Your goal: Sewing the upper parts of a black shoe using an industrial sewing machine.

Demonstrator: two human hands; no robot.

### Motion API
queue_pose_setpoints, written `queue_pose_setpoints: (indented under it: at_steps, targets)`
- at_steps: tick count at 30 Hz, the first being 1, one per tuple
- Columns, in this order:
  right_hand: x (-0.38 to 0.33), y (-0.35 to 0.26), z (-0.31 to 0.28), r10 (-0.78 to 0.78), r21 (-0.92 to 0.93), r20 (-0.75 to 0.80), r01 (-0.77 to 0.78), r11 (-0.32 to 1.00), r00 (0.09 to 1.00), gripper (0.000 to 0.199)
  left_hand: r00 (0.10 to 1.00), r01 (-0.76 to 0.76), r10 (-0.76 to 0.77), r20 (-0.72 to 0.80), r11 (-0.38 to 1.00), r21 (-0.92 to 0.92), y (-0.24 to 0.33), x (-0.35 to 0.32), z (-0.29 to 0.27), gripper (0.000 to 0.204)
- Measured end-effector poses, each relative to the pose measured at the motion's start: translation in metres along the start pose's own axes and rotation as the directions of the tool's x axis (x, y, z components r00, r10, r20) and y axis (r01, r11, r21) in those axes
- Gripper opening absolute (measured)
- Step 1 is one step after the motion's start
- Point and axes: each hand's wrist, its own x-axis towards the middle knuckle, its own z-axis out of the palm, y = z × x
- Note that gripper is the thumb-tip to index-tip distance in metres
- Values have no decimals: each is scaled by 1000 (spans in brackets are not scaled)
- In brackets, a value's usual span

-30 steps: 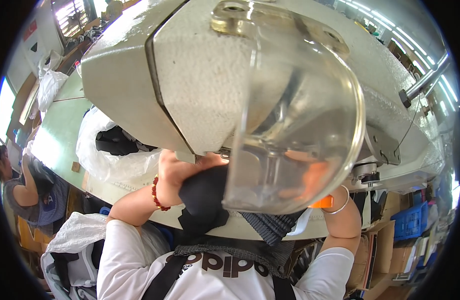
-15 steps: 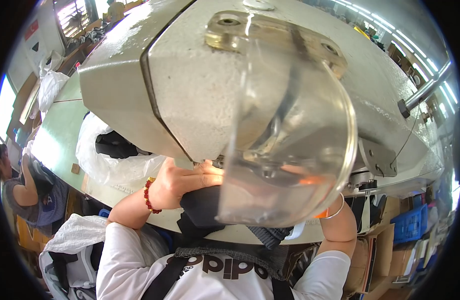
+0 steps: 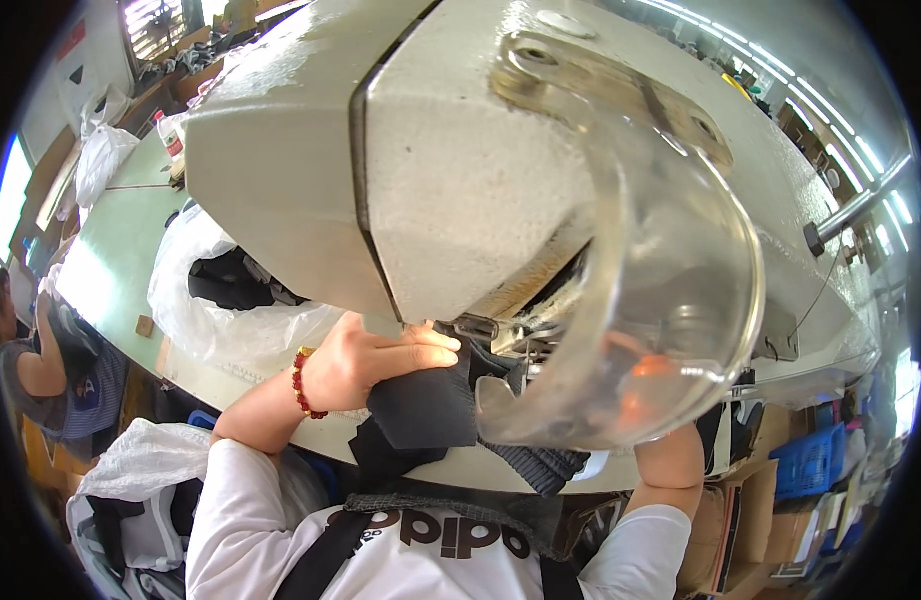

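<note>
My left hand (image 3: 365, 362), a red beaded bracelet at its wrist, presses its fingers together on a flat black fabric piece (image 3: 425, 408). Its fingertips are beside the presser foot area of a large pale sewing machine (image 3: 470, 180). A curved clear plastic shield (image 3: 680, 250) covers the right side of the work. Behind it my right hand (image 3: 670, 430) shows only blurred, near a bright orange object (image 3: 652, 372) of unclear kind; its fingers cannot be made out. Ribbed dark fabric (image 3: 540, 465) hangs over the table's front edge below the shield.
A white plastic bag (image 3: 195, 320) with black pieces lies left of the machine on the pale green table (image 3: 115, 270). Another open bag (image 3: 145, 450) is at lower left. Cardboard boxes (image 3: 755, 510) and a blue basket (image 3: 810, 462) stand at right. Another person (image 3: 40, 360) sits at far left.
The view has shifted, so the machine and shield appear farther right and more of the needle area shows. My left hand stays on the black fabric piece, more of which is now visible.
</note>
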Motion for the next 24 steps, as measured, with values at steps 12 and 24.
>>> queue_pose_setpoints:
  at_steps: [12,24]
  targets:
    - [10,0,-1,-5,-6,8,5,1000,1000,16,999,-32,33,-21,998,51,7,13,-12,32]
    - [2,-3,-2,-3,-14,-8,3,1000,1000,17,992,-86,78,-99,993,-80,-15,9,-1,29]
